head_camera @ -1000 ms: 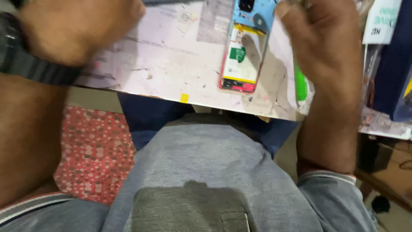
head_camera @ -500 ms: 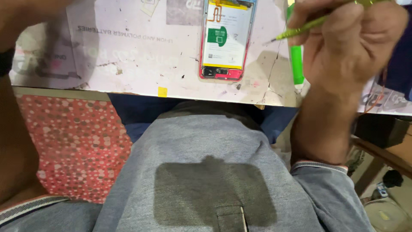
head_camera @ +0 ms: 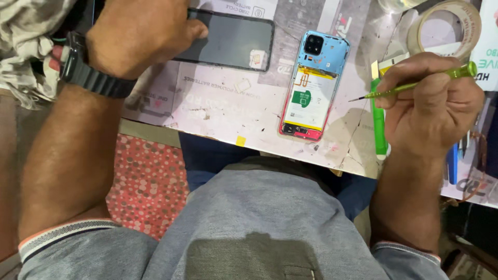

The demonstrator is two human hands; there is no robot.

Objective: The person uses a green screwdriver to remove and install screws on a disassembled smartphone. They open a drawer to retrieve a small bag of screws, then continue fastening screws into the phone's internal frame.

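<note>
Our right hand (head_camera: 433, 106) grips a thin green screwdriver (head_camera: 415, 85) just beside the opened blue-framed phone (head_camera: 314, 85), left hand (head_camera: 137, 33) flat on a dark glass panel (head_camera: 231, 44); a slipped tip could scratch exposed internals.

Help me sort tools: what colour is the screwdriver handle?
Translucent green, in the head view: the screwdriver in the right hand.
</note>
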